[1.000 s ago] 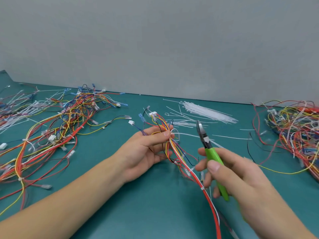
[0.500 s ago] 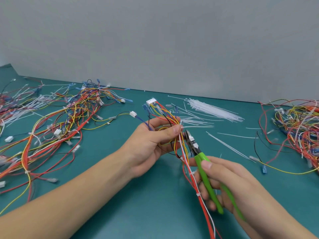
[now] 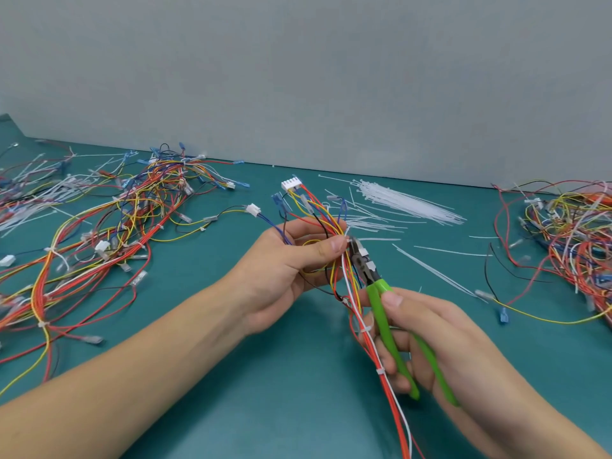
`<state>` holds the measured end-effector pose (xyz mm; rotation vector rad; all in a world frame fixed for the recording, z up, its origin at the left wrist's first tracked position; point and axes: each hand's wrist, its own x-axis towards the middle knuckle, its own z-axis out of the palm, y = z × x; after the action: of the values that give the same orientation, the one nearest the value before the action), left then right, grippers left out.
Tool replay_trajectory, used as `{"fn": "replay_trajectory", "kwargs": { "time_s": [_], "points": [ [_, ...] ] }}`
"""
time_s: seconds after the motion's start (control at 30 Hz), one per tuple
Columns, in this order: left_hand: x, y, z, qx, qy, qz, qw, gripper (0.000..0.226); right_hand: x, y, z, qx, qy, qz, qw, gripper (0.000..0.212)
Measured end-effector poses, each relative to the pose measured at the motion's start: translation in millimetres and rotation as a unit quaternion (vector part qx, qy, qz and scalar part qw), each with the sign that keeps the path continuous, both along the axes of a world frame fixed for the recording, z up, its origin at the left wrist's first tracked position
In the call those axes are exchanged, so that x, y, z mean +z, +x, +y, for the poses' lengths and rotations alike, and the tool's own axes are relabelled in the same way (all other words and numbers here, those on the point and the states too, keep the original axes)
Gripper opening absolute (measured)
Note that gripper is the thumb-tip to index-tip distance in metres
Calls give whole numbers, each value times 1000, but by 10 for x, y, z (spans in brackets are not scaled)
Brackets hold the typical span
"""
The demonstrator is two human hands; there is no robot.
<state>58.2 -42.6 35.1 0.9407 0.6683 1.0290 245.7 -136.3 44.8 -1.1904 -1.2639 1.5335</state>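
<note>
Cutters [image 3: 368,270] now meet harness [image 3: 331,223] beside left grip [image 3: 284,273].

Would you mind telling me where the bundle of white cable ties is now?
In the head view, the bundle of white cable ties lies on the teal table, right of centre near the grey wall, beyond the green-handled cutters.

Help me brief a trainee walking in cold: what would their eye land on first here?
The green-handled cutters at centre stand out, gripped by the right hand, tip at the wire harness that the left hand holds. Tangled wire piles sprawl on the teal table at left and right, and a bundle of white cable ties lies behind, near the wall.
</note>
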Motion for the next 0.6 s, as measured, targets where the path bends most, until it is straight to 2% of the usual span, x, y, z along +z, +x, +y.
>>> {"fn": "replay_trajectory", "kwargs": {
  "time_s": [0.2, 0.37, 0.5, 0.6],
  "points": [
    [-18, 8, 11, 4, -5, -1, 1000, 19, -36, 4, 11, -5, -5, 3, 1000, 52],
    [-24, 15, 15, 4, -12, 2, 1000, 17, -23, 16, 32, -29, -2, 18, 999, 36],
    [0, -70, 90, -2, -74, -67, 995, 14, 3, 136, 131, -123, 7, 95, 988, 38],
    [25, -132, 142, -2, -134, -135, 982, 14, -22, 289, 178, -177, 18, 85, 980, 41]
  ]
}}
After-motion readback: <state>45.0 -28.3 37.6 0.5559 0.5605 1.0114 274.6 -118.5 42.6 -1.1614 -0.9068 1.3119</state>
